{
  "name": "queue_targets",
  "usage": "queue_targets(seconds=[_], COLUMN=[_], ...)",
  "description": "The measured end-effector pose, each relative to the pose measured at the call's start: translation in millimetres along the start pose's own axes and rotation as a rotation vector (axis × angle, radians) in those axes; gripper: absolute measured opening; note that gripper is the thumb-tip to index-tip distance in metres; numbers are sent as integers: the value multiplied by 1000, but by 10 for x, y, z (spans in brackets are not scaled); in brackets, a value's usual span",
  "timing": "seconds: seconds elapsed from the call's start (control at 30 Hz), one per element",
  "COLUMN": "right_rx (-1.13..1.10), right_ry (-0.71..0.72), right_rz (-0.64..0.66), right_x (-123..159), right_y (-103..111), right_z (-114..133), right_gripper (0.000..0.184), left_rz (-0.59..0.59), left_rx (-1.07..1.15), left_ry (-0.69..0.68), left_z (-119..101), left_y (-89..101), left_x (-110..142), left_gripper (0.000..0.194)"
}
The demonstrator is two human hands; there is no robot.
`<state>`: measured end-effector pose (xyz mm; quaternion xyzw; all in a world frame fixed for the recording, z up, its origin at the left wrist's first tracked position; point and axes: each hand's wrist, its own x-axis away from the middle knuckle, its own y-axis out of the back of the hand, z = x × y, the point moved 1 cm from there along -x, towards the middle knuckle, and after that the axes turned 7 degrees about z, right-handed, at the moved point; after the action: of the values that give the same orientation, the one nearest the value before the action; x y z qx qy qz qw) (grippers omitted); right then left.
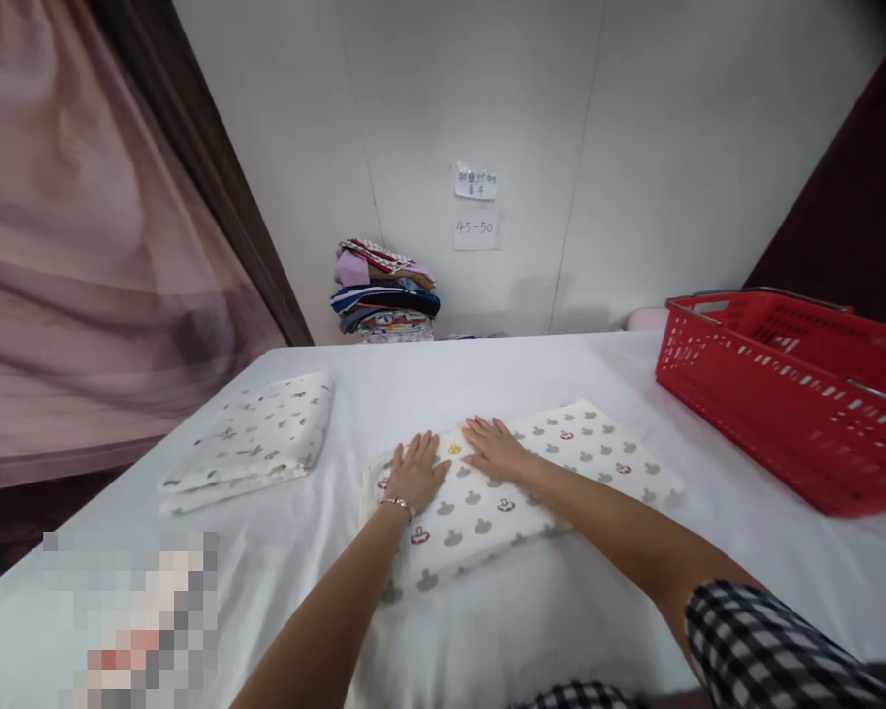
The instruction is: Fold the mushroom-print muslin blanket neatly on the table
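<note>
A folded white cloth with small grey, red and yellow prints (561,463) lies on the white table (487,374) in front of me. My left hand (415,471) rests flat on its left end, fingers stretched out, a bracelet at the wrist. My right hand (493,446) lies flat beside it on the same cloth, fingers spread and pointing left. Neither hand grips anything. A second folded cloth with grey prints (255,438) lies to the left, apart from both hands.
A red plastic basket (783,404) stands at the right of the table. A stack of folded colourful clothes (384,290) sits against the white wall at the back, under two paper notes (476,207). A pinkish curtain (81,246) hangs at the left.
</note>
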<state>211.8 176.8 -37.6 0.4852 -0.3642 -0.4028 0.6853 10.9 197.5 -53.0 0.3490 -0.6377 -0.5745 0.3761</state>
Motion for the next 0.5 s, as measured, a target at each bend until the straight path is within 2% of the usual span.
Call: queue_targets(seconds=[0.1,0.3,0.4,0.5], right_rx=[16,68,43,17], right_ry=[-105,-453,-493,-480], right_rz=[-35,-35,-7,4], right_x=[264,831,877,842], right_y=[68,157,167,180], right_z=[-290,-1178,-1371,-1395], right_gripper=[65,63,63,64], left_rz=[-2,2,5,3], left_rx=[-15,-22,-23,-25], left_ry=[-1,-1,1,5], left_z=[9,-7,-21,-29], left_y=[1,25,45,55], left_x=[-3,-10,-6,1], left_gripper=[59,60,59,58])
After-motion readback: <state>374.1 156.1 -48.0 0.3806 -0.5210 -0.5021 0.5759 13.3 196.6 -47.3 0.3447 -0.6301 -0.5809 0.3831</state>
